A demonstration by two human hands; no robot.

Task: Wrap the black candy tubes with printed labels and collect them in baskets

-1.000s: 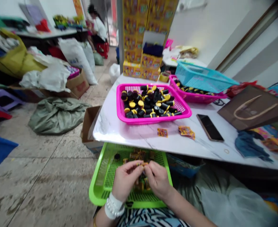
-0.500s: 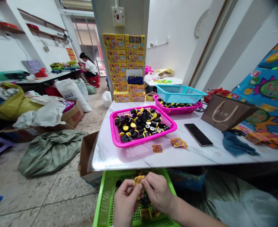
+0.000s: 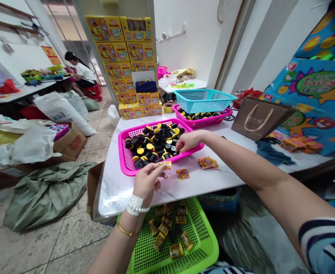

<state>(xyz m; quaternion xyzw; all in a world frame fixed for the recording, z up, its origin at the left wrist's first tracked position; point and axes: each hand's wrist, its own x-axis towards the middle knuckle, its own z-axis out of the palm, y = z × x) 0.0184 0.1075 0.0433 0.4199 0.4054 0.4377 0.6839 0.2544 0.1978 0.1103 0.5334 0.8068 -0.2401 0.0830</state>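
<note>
the left hand's fingertips (image 3: 157, 169) pinch narrow on a small shiny yellow packet (image 3: 165, 165), right at the near edge of the pink plastic basket (image 3: 122, 152). the right hand (image 3: 188, 141) curls down, fingers close together among black yellow-capped cylinders (image 3: 156, 142) (holding one or not, i can't tell). a pinch that light could lose the slick packet, and a knock on the basket could send those smooth, rollable cylinders across the polished marble tabletop (image 3: 118, 194). below, wrapped pieces lie scattered on a green mesh tray (image 3: 205, 243).
</note>
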